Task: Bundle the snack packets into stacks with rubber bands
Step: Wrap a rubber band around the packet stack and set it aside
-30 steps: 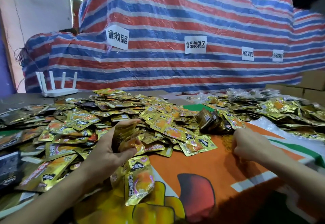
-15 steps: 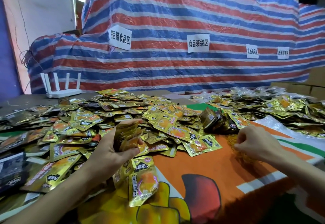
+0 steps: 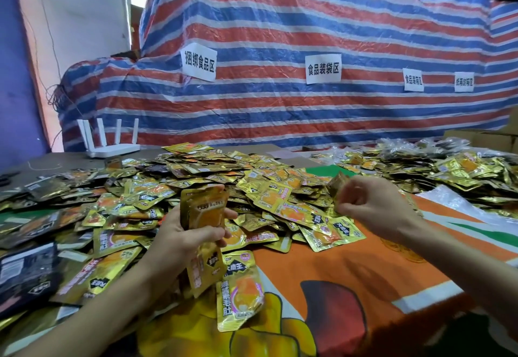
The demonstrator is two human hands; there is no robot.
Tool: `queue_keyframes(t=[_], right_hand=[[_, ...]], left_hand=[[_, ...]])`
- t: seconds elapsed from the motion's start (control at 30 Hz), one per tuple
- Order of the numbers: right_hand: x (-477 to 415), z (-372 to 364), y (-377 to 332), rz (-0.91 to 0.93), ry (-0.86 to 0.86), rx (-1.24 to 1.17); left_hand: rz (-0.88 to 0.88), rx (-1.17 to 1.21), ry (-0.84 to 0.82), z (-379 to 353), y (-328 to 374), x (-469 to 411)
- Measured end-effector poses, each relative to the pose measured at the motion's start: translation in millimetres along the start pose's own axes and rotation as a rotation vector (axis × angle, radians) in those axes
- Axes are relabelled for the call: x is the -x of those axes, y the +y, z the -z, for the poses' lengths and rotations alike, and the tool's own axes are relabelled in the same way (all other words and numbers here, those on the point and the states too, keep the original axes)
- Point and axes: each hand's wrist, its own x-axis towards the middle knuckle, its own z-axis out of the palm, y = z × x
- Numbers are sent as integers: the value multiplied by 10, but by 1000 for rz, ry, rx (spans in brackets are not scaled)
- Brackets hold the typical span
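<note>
The left hand [image 3: 179, 238] grasps one upright stack of shiny gold packets [image 3: 204, 210] above the left edge of the orange cloth [image 3: 336, 267], beside the larger of two loose heaps [image 3: 213, 174]. The right hand [image 3: 375, 210], down on the cloth a second ago, now hangs above it, fingers curled; their catch cannot be told.
</note>
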Motion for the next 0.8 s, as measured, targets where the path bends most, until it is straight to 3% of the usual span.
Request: queue_keyframes(t=[0.1,0.2,0.33,0.47,0.67,0.8], right_hand=[[-43,-342,-491,71,-167,-413],[-116,-718,-911,152,-238,-604],[-192,-1133,-1182,236,-171,-676],[-185,-1396,-1078,183,-77,-730],[-166,-1447,-900,32,-132,-973],[-140,-1404,-892,59,-254,-1035]], left_hand=[[153,145,4,36,47,-16],[279,213,50,87,85,-49],[368,202,130,149,86,-85],[378,211,184,215,89,-118],[403,213,229,228,46,-153],[419,199,186,206,71,-123]])
